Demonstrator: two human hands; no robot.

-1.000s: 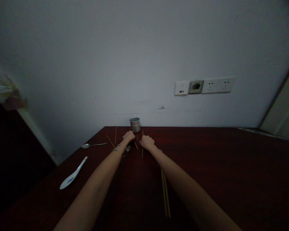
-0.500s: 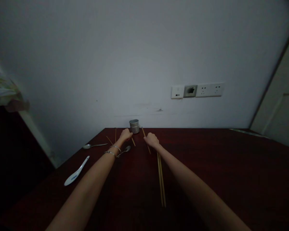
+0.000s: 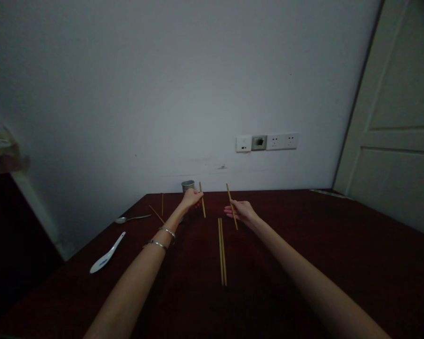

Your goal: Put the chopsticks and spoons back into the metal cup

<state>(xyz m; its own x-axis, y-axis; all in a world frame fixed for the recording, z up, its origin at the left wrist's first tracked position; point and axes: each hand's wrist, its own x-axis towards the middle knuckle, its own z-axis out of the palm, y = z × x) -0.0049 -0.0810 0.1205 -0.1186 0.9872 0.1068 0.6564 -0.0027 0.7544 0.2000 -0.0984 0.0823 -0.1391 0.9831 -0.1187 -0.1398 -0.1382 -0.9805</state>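
Observation:
My left hand (image 3: 191,198) pinches a wooden chopstick (image 3: 202,201) near its middle, just right of the metal cup (image 3: 187,184), which it partly hides. Another chopstick (image 3: 232,207) is held by my right hand (image 3: 243,210), between thumb and fingers, with the lower fingers stretched out. Both held sticks tilt slightly, tops leaning left. Between and below the hands, a pair of chopsticks (image 3: 222,254) lies side by side on the dark red table (image 3: 268,282). Left of my left hand lie two more sticks, one nearly straight (image 3: 162,205) and one slanted (image 3: 157,214).
At the table's left side rest a metal spoon (image 3: 132,219) and a white ceramic spoon (image 3: 108,254). A second metal spoon is mostly hidden behind my left wrist. The wall with sockets (image 3: 266,142) borders the back, and a pale door (image 3: 392,141) stands at right.
My left hand has lifted its chopstick and moved right, across the cup's front. My right hand has shifted right with its chopstick, its fingers loosening. The view has turned slightly right.

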